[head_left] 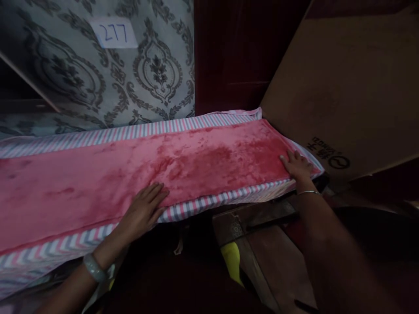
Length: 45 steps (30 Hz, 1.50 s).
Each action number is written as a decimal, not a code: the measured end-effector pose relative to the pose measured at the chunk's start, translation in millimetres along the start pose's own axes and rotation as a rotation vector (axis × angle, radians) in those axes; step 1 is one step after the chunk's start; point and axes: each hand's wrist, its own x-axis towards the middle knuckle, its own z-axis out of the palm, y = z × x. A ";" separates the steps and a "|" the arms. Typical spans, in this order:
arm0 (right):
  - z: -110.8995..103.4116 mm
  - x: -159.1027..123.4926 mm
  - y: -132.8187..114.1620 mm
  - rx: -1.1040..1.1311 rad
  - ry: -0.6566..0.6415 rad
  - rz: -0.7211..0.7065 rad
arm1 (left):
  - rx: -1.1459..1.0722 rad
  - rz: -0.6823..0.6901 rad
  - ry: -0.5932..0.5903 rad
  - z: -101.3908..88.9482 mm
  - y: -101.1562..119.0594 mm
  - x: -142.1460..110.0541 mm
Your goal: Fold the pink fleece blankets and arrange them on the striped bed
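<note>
A long pink velvety cloth [196, 161] lies flat on a striped pink, grey and white cloth [137, 131] that covers a narrow raised surface. My left hand [144, 209] rests palm down on the pink cloth's near edge, fingers spread, with a pale bangle on the wrist. My right hand [297, 168] presses flat on the pink cloth's right end near the corner, a thin bracelet on that wrist. Neither hand grips anything.
A patterned grey wall panel with a paper label reading 277 [114, 32] stands behind. A large cardboard sheet [347, 87] leans at the right. Dark wooden furniture [258, 244] and a yellow object [231, 259] sit below the surface's near edge.
</note>
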 end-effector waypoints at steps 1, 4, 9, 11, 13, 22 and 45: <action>0.0 -0.5 -0.7 0.006 0.012 -0.003 | -0.007 -0.002 0.002 0.3 6.6 3.9; 0.5 -0.8 -2.0 0.018 0.027 -0.009 | -0.079 0.037 -0.030 1.2 30.4 28.1; 2.0 0.9 -3.1 0.006 0.020 -0.010 | -0.226 0.092 -0.061 2.3 49.2 104.2; 4.6 2.3 -2.9 0.010 0.044 -0.021 | -0.248 0.049 -0.069 3.4 42.8 141.7; 8.6 4.6 -2.1 0.014 0.064 -0.022 | -0.229 -0.039 -0.108 4.3 31.1 178.9; 17.4 12.5 -1.3 -0.001 0.095 -0.019 | 0.001 -0.264 -0.147 10.3 -12.9 300.1; 14.2 16.2 4.3 -0.029 0.115 0.004 | 0.071 -0.390 -0.135 52.3 -51.5 378.8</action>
